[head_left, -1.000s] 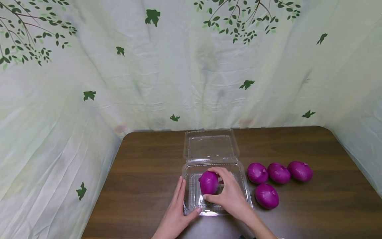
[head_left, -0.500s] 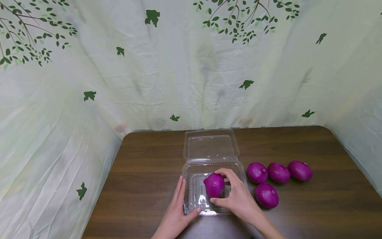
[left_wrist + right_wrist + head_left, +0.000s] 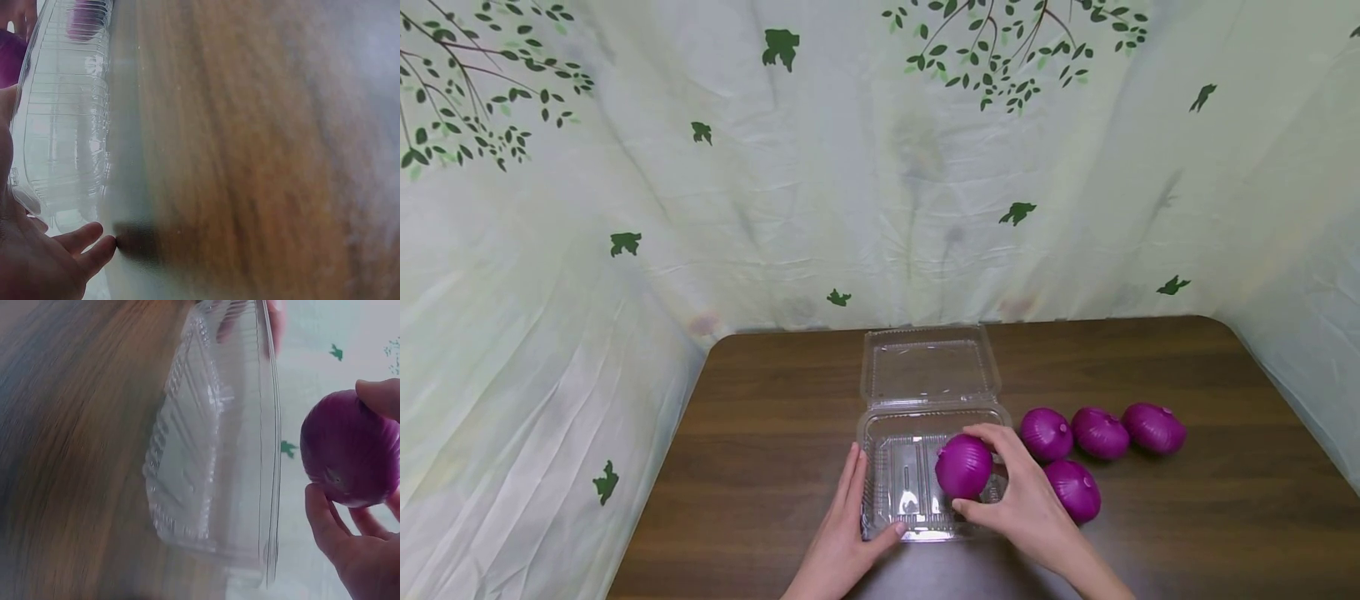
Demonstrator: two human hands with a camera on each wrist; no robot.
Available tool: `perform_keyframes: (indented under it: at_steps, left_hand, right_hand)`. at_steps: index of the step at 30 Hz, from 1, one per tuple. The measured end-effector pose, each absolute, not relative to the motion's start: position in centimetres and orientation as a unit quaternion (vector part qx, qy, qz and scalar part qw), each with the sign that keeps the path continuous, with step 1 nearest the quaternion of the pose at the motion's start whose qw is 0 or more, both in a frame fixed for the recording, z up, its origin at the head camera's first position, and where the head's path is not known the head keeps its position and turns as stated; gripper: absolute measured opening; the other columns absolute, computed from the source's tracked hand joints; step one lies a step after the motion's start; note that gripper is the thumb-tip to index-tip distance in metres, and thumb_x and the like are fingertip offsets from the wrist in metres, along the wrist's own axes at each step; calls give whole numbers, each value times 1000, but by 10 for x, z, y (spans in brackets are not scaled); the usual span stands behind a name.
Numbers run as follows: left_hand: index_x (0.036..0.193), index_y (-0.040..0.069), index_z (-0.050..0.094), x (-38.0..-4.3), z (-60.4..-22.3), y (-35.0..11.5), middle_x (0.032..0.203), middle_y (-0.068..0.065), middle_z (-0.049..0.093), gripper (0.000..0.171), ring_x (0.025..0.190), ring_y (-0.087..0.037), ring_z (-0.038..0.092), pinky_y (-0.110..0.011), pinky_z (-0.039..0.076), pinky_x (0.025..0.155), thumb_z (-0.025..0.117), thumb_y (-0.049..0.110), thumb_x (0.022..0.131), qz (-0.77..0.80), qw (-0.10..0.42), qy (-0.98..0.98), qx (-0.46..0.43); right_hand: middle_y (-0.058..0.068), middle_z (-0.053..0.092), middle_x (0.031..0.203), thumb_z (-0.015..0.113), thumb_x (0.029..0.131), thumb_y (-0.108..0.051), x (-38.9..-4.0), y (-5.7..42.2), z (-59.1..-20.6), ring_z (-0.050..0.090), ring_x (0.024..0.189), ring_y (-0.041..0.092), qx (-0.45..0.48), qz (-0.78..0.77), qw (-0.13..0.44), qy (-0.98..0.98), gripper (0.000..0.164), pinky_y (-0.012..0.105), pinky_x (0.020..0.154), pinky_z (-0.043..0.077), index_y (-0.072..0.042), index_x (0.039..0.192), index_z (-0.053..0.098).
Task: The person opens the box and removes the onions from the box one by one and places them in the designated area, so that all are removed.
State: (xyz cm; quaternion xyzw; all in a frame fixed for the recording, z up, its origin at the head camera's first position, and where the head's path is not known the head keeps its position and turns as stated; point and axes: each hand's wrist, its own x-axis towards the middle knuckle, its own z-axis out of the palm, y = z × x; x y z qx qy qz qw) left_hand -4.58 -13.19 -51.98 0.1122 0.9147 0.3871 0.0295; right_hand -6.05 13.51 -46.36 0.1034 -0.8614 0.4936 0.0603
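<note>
My right hand (image 3: 1033, 504) holds a purple onion (image 3: 964, 467) between thumb and fingers, over the right part of a clear plastic clamshell container (image 3: 891, 471). In the right wrist view the onion (image 3: 350, 447) is above the container's rim, apart from it. At the container's left side rests my left hand (image 3: 842, 533), fingers straight along the wall and thumb at the near edge. The left wrist view shows part of that hand (image 3: 44, 256) against the clear wall. The container's lid (image 3: 931, 367) lies folded back behind it.
Several more purple onions lie right of the container: one (image 3: 1047, 434) beside it, one (image 3: 1101, 433) in the middle, one (image 3: 1154, 429) farther right, and a nearer one (image 3: 1077, 492) partly behind my right hand. The brown wooden table (image 3: 760, 433) meets a leaf-patterned curtain (image 3: 850, 167).
My right hand has moved right and slightly nearer with the onion, from the container's middle to over its right part. The left hand, container and other onions stay put.
</note>
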Motion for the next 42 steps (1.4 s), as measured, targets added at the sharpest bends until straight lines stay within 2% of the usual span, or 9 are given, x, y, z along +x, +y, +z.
perform_keyframes:
  at_steps: [6, 9, 14, 20, 23, 29, 33, 42]
  left_hand:
    - [160, 19, 11, -46, -520, -132, 165, 8, 1, 108, 144, -25, 21, -56, 32, 108, 72, 60, 81, 387, 29, 915, 112]
    - [160, 17, 11, -46, -521, -132, 165, 5, 1, 108, 144, -28, 21, -57, 32, 107, 71, 60, 81, 387, 26, 915, 115]
    - [160, 18, 11, -46, -521, -132, 165, 5, 1, 108, 144, -28, 23, -57, 33, 107, 72, 60, 81, 386, 22, 915, 117]
    - [160, 18, 11, -46, -521, -132, 165, 7, 0, 108, 144, -28, 22, -57, 33, 106, 73, 59, 81, 388, 24, 914, 114]
    - [160, 18, 11, -46, -521, -132, 165, 7, 0, 108, 144, -28, 22, -58, 33, 107, 72, 59, 81, 388, 25, 914, 114]
    - [160, 18, 11, -46, -520, -133, 165, 5, 1, 108, 143, -27, 23, -57, 33, 106, 73, 58, 81, 390, 24, 913, 116]
    - [160, 18, 11, -46, -519, -133, 165, 6, 1, 107, 143, -27, 23, -57, 33, 106, 72, 59, 81, 388, 26, 914, 115]
    - [160, 20, 10, -45, -522, -133, 165, 6, 1, 107, 143, -25, 23, -56, 36, 105, 72, 58, 82, 385, 22, 916, 114]
  right_hand:
    - [-15, 45, 133, 94, 61, -12, -57, 148, -467, 54, 113, 10, 101, 503, 68, -856, 94, 35, 90, 53, -39, 138, 49]
    - [-13, 45, 134, 95, 60, -12, -55, 156, -469, 55, 114, 12, 99, 493, 82, -861, 94, 37, 90, 53, -38, 139, 50]
    - [-12, 45, 134, 96, 61, -16, -51, 170, -468, 55, 111, 15, 88, 481, 95, -867, 88, 36, 84, 55, -34, 136, 53]
    - [-13, 48, 134, 96, 60, -26, -46, 184, -465, 52, 116, 14, 74, 448, 122, -882, 84, 40, 90, 50, -31, 134, 56]
    - [-13, 49, 133, 96, 60, -30, -43, 190, -466, 51, 116, 13, 67, 435, 130, -889, 84, 32, 91, 47, -30, 134, 57]
    - [-11, 50, 134, 97, 59, -27, -35, 204, -469, 50, 114, 8, 50, 428, 148, -890, 85, 14, 90, 38, -29, 135, 57]
    - [-8, 50, 135, 96, 60, -25, -31, 213, -469, 47, 116, 4, 48, 434, 153, -886, 85, 9, 90, 35, -26, 135, 57]
    - [-2, 49, 132, 94, 63, -9, -23, 234, -472, 49, 113, -2, 51, 460, 159, -872, 89, 5, 89, 38, -15, 140, 48]
